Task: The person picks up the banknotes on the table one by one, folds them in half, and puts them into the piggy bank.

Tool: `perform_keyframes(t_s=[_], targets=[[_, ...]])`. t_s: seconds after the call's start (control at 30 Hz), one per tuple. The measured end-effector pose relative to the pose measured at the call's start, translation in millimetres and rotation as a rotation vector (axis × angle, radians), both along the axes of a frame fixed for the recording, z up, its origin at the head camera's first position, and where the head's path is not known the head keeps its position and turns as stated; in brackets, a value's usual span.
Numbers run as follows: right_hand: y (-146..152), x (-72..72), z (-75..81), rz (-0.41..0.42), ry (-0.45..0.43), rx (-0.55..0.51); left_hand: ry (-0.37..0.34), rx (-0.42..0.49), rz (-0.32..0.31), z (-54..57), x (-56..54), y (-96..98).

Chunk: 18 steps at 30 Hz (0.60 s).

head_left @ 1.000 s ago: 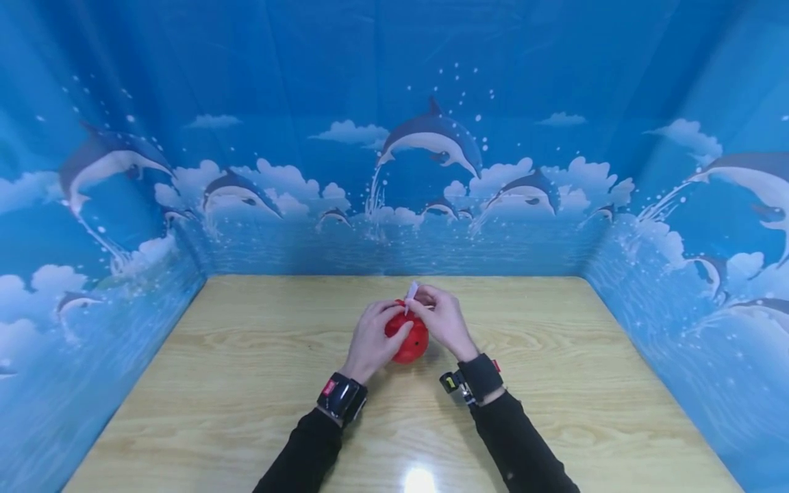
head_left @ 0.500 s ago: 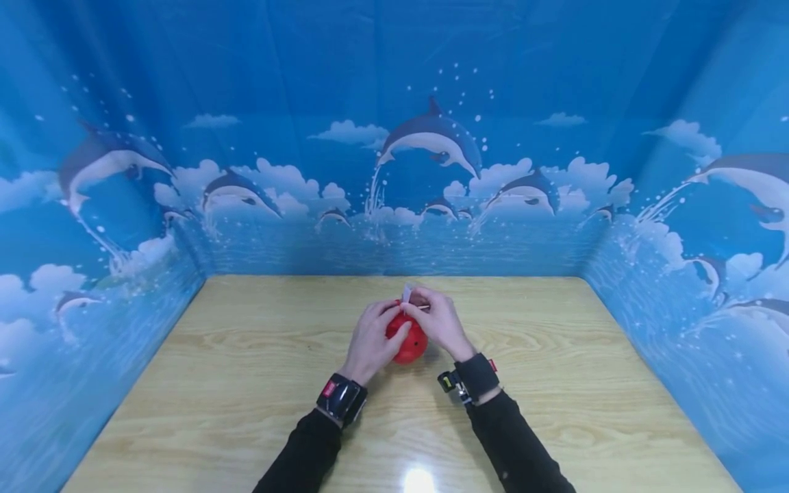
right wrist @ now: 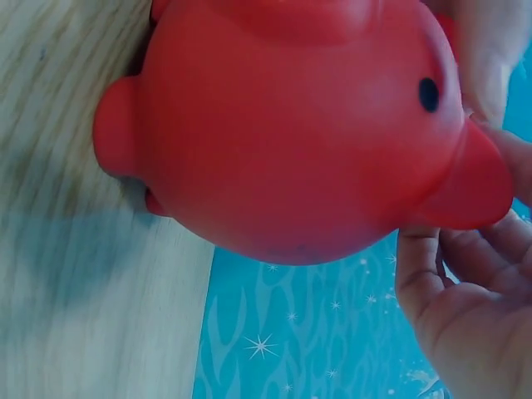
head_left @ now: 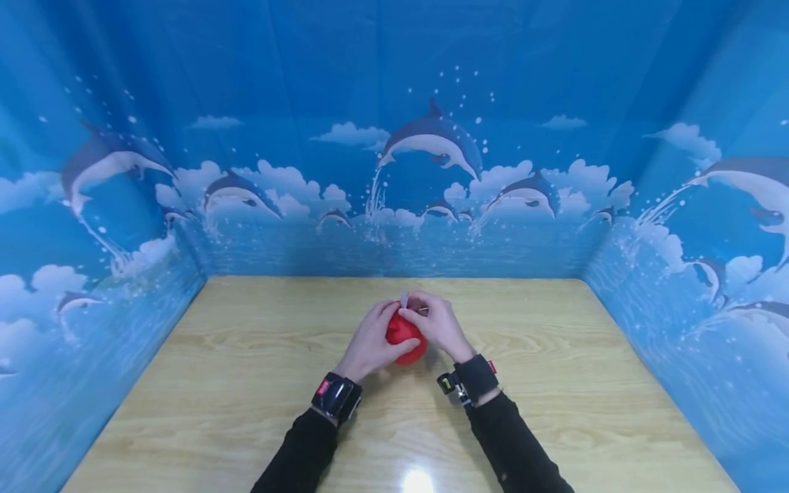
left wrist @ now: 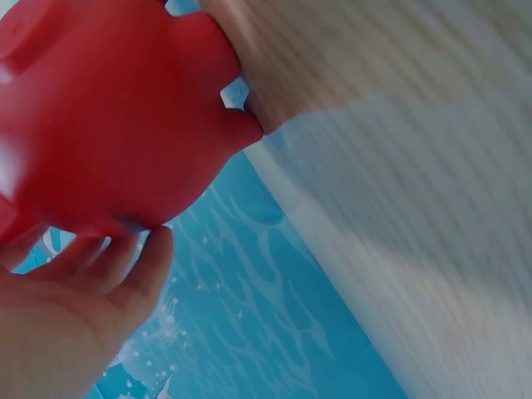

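Note:
A round red piggy bank (head_left: pixel 404 335) stands on the table, with stubby feet and a black eye (right wrist: pixel 428 95) that shows in the right wrist view. My left hand (head_left: pixel 372 344) grips it from the left, thumb across its near side and fingers over the top. At the top of the bank, my right hand (head_left: pixel 436 323) pinches a narrow whitish slip (head_left: pixel 404 299) that looks like folded paper. Only the slip's upper end shows; its lower part is hidden behind the fingers. In the left wrist view, the left fingers (left wrist: pixel 150 266) lie against the red body (left wrist: pixel 108 125).
The light wood-grain table (head_left: pixel 246 411) spreads around both hands. A blue curtain (head_left: pixel 296 253) printed with dolphins closes off its back and both sides. Each wrist carries a black strap with a camera, such as the right strap (head_left: pixel 477 376).
Less of the slip sticks up above the bank, and it has shifted slightly left with my right hand. My left thumb has slid lower and right across the bank, covering the dark spot there.

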State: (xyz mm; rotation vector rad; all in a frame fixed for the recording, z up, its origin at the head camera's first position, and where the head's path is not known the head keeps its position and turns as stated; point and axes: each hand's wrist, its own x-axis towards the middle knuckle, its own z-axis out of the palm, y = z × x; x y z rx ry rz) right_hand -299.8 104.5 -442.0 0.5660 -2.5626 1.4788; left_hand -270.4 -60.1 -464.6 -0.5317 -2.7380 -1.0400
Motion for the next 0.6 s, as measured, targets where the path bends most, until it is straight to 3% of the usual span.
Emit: perform_keyframes(t_s=[0.23, 0.6], targets=[[1.2, 1.3, 2.3, 0.009, -0.024, 0.03, -0.105, 0.037, 0.013, 0.2, -0.3, 0.2], [5.7, 5.9, 2.1, 0.026, -0.028, 0.044, -0.112, 0.035, 0.019, -3.2, 0.5, 2.2]])
